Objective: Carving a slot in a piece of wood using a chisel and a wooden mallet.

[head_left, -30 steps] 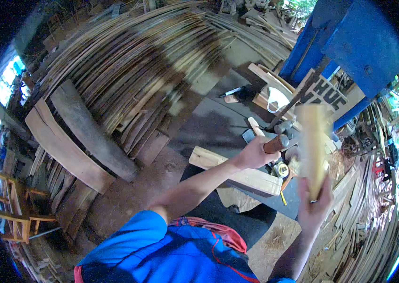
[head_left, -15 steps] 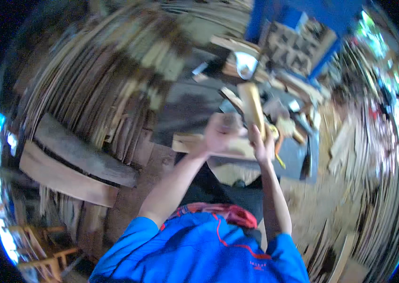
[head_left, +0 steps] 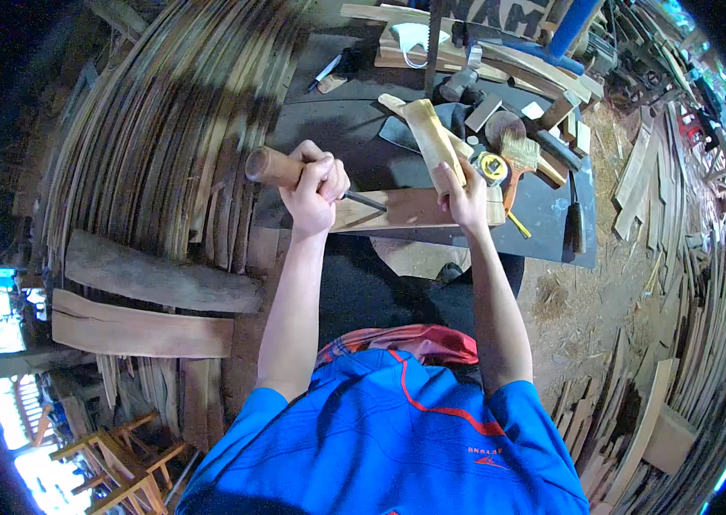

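My left hand (head_left: 316,189) is closed around the wooden handle of a chisel (head_left: 269,166), its metal blade slanting down to the right onto a pale timber block (head_left: 414,216). The block lies along the near edge of a dark worktable (head_left: 552,240). Over the block's right part, my right hand (head_left: 464,199) grips a thick, pale yellowish wooden bar (head_left: 425,124), which slants up and away to the left. Just right of that hand are a yellow tape measure (head_left: 492,169) and a wide brush (head_left: 517,159) with an orange handle.
The worktable's far half holds wood offcuts (head_left: 565,120), tools and a white mask (head_left: 412,39). Stacked planks (head_left: 166,129) fill the left, with two loose boards (head_left: 140,318) and wooden chairs (head_left: 123,455) below. More timber strips (head_left: 698,283) and shavings cover the right side.
The view has swung round to face the bench squarely. My left hand has turned the chisel, now angled onto the block with its handle leftward. My right hand's bar now leans leftward.
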### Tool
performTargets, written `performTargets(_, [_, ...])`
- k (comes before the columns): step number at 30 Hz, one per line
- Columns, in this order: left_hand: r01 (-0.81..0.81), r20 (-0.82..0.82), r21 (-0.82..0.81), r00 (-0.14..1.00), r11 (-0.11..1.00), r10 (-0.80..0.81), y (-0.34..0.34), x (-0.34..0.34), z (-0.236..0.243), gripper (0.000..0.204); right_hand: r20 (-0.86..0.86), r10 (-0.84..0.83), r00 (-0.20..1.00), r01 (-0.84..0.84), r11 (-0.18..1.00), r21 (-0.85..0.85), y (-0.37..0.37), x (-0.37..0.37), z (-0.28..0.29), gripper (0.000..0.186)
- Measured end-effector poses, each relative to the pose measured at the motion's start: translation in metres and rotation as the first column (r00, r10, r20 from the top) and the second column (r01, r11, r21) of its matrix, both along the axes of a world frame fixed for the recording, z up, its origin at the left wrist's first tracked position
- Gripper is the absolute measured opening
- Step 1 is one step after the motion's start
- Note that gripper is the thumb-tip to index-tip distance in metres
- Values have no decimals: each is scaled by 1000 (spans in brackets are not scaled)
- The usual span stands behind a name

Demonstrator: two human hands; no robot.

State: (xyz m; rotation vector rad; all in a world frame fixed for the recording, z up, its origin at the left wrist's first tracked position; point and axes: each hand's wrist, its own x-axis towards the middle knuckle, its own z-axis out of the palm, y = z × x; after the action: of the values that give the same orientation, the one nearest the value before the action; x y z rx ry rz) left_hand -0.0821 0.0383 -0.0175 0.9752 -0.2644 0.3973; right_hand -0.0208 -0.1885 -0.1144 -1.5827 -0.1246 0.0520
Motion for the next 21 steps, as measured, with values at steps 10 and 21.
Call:
performTargets(10, [67, -37, 106, 997, 992, -63, 4, 22, 0, 22, -7, -25, 1000, 25, 999, -44, 3, 0, 8, 37])
performTargets(21, [184, -82, 55, 980, 981, -179, 10, 19, 0, 22, 3, -12, 1000, 12, 999, -37, 5, -2, 5, 37])
